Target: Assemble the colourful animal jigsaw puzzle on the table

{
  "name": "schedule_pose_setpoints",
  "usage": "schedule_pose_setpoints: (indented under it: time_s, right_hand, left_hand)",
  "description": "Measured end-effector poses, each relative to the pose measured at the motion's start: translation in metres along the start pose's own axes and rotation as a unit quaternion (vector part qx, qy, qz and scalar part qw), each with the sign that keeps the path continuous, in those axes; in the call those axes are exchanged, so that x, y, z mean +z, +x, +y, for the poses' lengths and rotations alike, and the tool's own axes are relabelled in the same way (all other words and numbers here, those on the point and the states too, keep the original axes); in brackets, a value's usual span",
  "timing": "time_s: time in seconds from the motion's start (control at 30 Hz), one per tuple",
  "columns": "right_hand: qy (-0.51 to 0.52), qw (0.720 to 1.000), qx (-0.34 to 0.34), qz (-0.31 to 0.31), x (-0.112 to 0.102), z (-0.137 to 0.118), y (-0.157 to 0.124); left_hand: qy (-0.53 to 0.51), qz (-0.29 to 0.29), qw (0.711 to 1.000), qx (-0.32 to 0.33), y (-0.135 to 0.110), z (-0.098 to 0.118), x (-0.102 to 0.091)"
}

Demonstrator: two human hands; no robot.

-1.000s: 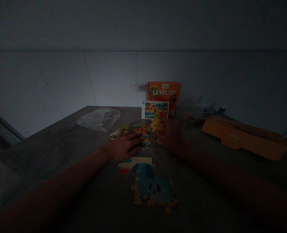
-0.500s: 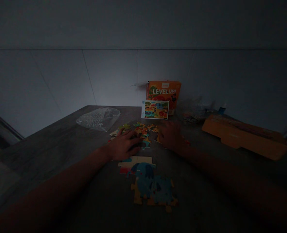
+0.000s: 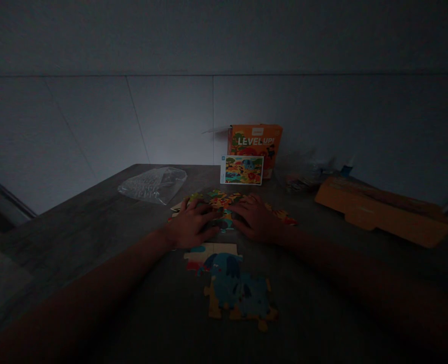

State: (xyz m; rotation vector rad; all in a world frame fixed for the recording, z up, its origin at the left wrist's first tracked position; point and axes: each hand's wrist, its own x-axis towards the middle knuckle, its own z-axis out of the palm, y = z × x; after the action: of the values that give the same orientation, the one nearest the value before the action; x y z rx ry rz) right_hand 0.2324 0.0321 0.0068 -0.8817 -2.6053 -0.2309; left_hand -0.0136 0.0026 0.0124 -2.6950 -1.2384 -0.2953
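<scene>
My left hand [image 3: 194, 222] lies palm down with its fingers spread over the left side of a pile of loose jigsaw pieces [image 3: 224, 201]. Facing it, my right hand [image 3: 257, 218] rests flat on the right side of the same pile, fingers stretched toward the left hand. Both palms hide some pieces. Closer to me lies a joined section of puzzle with blue elephants [image 3: 226, 288]; a pale and red section [image 3: 212, 253] touches or overlaps its upper left. The light is dim.
Behind the pile, a picture card [image 3: 242, 171] leans against an orange "LEVEL UP!" box [image 3: 257, 136]. A clear plastic bag [image 3: 153, 184] lies at the left. To the right are another clear bag with pieces [image 3: 300, 179] and an orange cardboard box part [image 3: 379, 211]. A wall stands behind the table.
My right hand has moved left and slightly nearer to me over the pile, closing the gap to my left hand. The left hand has barely moved.
</scene>
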Motion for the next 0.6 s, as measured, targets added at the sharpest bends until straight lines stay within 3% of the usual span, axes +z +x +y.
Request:
schedule_pose_setpoints:
  time_s: [0.3, 0.6]
  right_hand:
    - [0.034, 0.997, -0.056, 0.040, 0.0026, 0.0042, -0.0020]
    - [0.032, 0.999, -0.009, 0.035, 0.0062, 0.0040, -0.0007]
  left_hand:
    - [-0.024, 0.012, 0.999, 0.027, -0.0009, -0.0019, 0.0007]
    - [-0.025, 0.012, 0.998, 0.049, -0.0008, 0.0010, -0.0025]
